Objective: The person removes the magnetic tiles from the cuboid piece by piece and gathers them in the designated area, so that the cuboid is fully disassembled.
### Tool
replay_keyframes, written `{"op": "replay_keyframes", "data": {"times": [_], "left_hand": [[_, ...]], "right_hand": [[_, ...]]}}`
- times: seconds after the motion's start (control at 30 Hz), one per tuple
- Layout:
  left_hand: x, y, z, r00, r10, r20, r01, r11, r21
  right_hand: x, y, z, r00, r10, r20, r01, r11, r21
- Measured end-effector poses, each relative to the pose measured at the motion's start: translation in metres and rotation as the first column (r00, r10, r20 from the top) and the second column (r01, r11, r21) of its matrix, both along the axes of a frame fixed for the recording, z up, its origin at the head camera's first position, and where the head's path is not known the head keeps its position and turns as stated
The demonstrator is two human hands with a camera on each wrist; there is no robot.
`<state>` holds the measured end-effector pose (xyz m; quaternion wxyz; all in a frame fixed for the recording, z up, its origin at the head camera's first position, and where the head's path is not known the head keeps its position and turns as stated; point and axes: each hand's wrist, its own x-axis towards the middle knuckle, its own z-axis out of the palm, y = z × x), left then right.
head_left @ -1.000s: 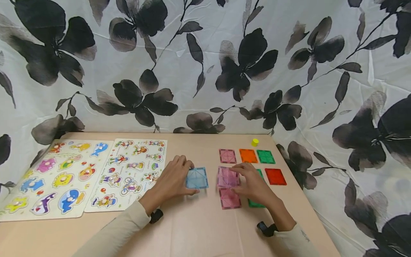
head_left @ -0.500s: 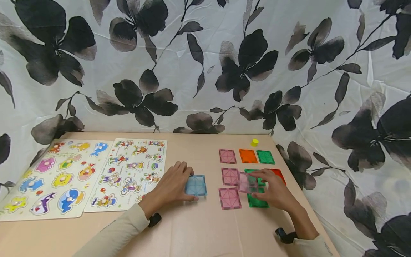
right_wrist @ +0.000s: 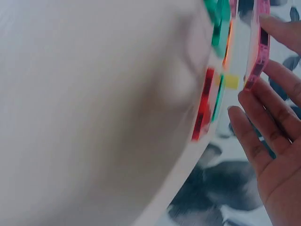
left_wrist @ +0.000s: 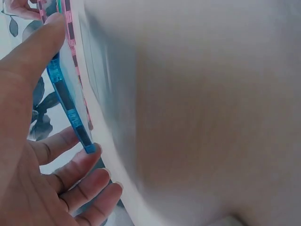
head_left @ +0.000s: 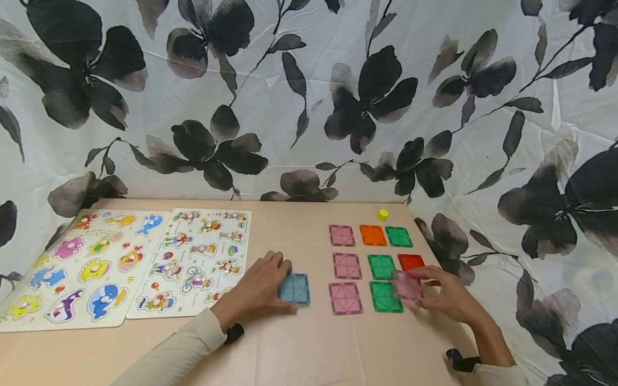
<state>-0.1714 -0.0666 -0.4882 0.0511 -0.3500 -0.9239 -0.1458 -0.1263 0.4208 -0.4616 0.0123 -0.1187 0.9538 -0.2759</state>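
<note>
My left hand (head_left: 258,284) pinches a see-through blue square magnetic tile (head_left: 295,290) between thumb and fingers, to the right of the sticker sheets. In the left wrist view the blue tile (left_wrist: 70,106) shows edge-on, held off the table. At the right of the table, my right hand (head_left: 451,297) pinches a pink magnetic tile (head_left: 405,286) by its edges. This pink tile (right_wrist: 260,47) is also raised off the table in the right wrist view. It partly overlaps the front green tile (head_left: 385,297) in the head view, just in front of the red tile (head_left: 411,261).
Several other tiles lie in rows: three pink tiles (head_left: 346,266) in a column, more green tiles (head_left: 381,267) and an orange one (head_left: 373,235). A small yellow cap-like piece (head_left: 382,215) stands behind. Two sticker sheets (head_left: 190,257) cover the table's left; a floral cloth (head_left: 299,96) hangs behind.
My right hand has carried the pink tile rightward from the pink column, past the green tiles. My left hand has come slightly nearer with the blue tile.
</note>
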Motion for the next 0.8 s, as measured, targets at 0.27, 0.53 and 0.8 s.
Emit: {"op": "replay_keyframes", "data": {"times": [0.27,0.53,0.8], "left_hand": [[0.004,0.0,-0.001,1.0,-0.016,0.009,0.017,0.999,-0.049],[0.005,0.006,0.0,1.0,0.001,-0.001,-0.001,0.996,-0.092],[0.001,0.012,-0.002,0.999,0.014,-0.031,-0.017,0.993,-0.118]], "right_hand": [[0.005,0.026,-0.005,0.997,-0.013,0.073,0.014,1.0,-0.011],[0.001,0.033,-0.019,0.993,-0.039,0.113,0.033,0.998,0.056],[0.004,0.02,-0.012,0.999,-0.034,0.033,0.03,0.994,0.107]]}}
